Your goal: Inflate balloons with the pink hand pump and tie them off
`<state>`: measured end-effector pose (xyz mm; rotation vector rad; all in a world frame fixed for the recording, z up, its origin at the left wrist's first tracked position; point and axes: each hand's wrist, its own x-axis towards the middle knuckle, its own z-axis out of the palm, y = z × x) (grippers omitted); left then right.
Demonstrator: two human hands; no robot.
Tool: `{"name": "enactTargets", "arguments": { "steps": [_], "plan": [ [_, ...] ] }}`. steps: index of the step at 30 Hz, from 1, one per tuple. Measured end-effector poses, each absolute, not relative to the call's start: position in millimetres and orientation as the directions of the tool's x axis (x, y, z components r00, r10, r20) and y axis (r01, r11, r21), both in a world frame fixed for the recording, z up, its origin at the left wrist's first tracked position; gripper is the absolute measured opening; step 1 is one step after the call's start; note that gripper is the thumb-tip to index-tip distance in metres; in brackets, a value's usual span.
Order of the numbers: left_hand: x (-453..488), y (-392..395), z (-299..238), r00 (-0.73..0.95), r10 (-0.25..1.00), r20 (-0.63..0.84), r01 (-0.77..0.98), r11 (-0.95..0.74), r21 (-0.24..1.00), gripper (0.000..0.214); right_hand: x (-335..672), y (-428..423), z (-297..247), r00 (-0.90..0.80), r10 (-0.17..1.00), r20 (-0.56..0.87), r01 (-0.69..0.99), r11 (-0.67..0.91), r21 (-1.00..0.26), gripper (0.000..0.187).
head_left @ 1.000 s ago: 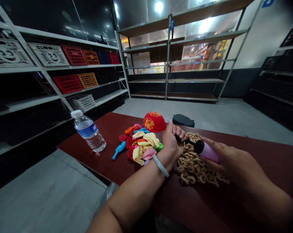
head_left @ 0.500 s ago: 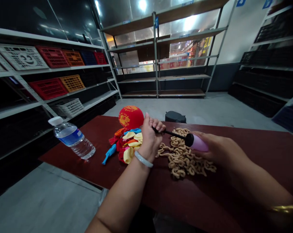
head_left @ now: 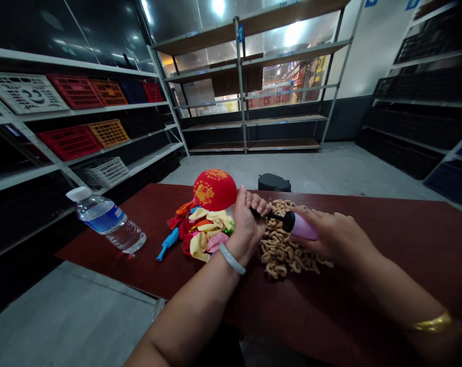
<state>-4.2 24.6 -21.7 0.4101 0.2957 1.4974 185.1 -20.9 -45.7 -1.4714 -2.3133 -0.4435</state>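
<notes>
My left hand (head_left: 250, 216) is closed around the black end of a balloon pump, on the left. My right hand (head_left: 330, 232) wraps the pump's purple barrel (head_left: 304, 228); a short length of black rod (head_left: 276, 217) shows between the two hands. Against the left hand's fingers rests a round, inflated red balloon (head_left: 215, 189) with yellow print; its neck is hidden by the hand. Beside that wrist lies a pile of limp balloons (head_left: 200, 232) in red, cream, pink and blue. Under the pump spreads a heap of tan ring-shaped pieces (head_left: 284, 255).
A water bottle (head_left: 106, 219) with a white cap stands on the left of the dark red table (head_left: 292, 316). Beyond the far edge is a dark grey object (head_left: 274, 182). Shelves with plastic crates (head_left: 72, 142) line the left; a metal rack (head_left: 240, 102) stands behind.
My hands have come closer together, and less of the pump's black rod shows. The red balloon looks slightly bigger and sits a little further right in view. The camera has shifted slightly.
</notes>
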Motion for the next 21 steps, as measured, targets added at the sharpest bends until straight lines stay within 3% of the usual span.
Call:
{"name": "enactTargets", "arguments": {
  "steps": [8,14,18,21],
  "plan": [
    [13,10,-21,0.079,0.996,0.050,-0.856,0.042,0.515,0.053,168,-25,-47,-0.405,0.764,0.502,0.859,0.506,-0.078,0.060],
    [-28,32,-8,0.038,0.991,0.127,-0.892,-0.023,0.451,0.052,185,-20,-41,-0.398,0.804,0.441,0.875,0.477,-0.080,0.065],
    [-55,46,-2,-0.046,0.990,0.136,-0.899,-0.100,0.426,0.051,210,-13,-35,-0.392,0.853,0.344,0.868,0.467,-0.170,0.063],
    [-58,49,-5,-0.068,0.989,0.133,-0.908,-0.117,0.403,0.049,221,-10,-37,-0.392,0.865,0.313,0.872,0.457,-0.172,0.061]
  ]
}}
